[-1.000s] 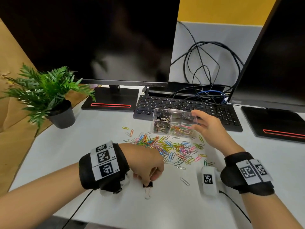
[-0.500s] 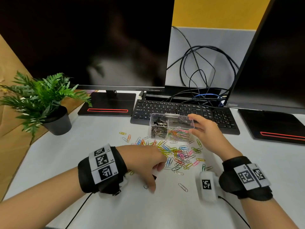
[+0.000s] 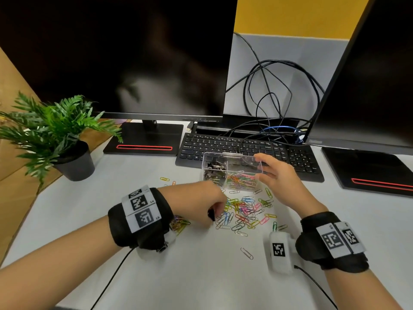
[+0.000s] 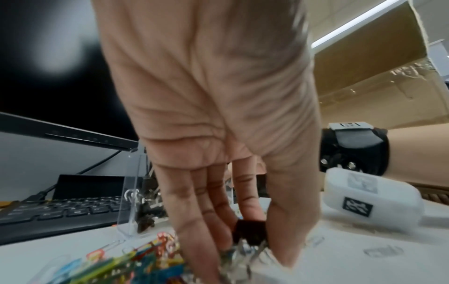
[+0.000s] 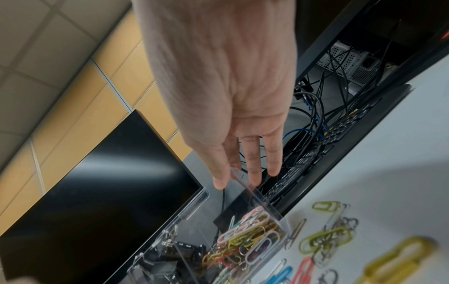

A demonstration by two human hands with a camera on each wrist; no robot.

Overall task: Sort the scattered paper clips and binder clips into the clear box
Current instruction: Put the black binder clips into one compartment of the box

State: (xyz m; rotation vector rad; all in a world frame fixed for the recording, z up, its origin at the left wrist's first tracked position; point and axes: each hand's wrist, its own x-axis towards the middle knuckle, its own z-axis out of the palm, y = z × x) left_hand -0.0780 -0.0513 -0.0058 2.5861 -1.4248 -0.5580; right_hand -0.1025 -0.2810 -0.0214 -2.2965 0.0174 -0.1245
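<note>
— Left hand [image 3: 202, 203]?
— Low over the near-left edge of the paper clips [image 3: 244, 211], fingers curled, pinching a black binder clip [image 4: 250, 231] between thumb and fingertips. Same clip showing in the head view as a dark bit at the fingertips. Wire handles pointing down toward the desk [image 3: 201, 276].
— And the right hand [image 3: 280, 179]?
— Up at the right end of the clear box [image 3: 232, 156]. Thumb and fingers nearly straight, closed on the thin right wall at its top rim, thumb on one face, fingers on the other.
— The box itself?
— Standing on the desk just in front of the keyboard [image 3: 245, 148], touching the far edge of the clip scatter. Two compartments: dark binder clips in the left one, coloured paper clips in the right one.
— Loose clips?
— Spread between the two hands, mostly coloured. One plain silver clip [image 3: 246, 253] lying apart, nearer the body. A small bunch tucked by the left wristband.
— Anything else around?
— Potted plant [image 3: 55, 135] far left, two dark monitors [image 3: 116, 57] behind, tangle of cables [image 3: 274, 108] between them.
</note>
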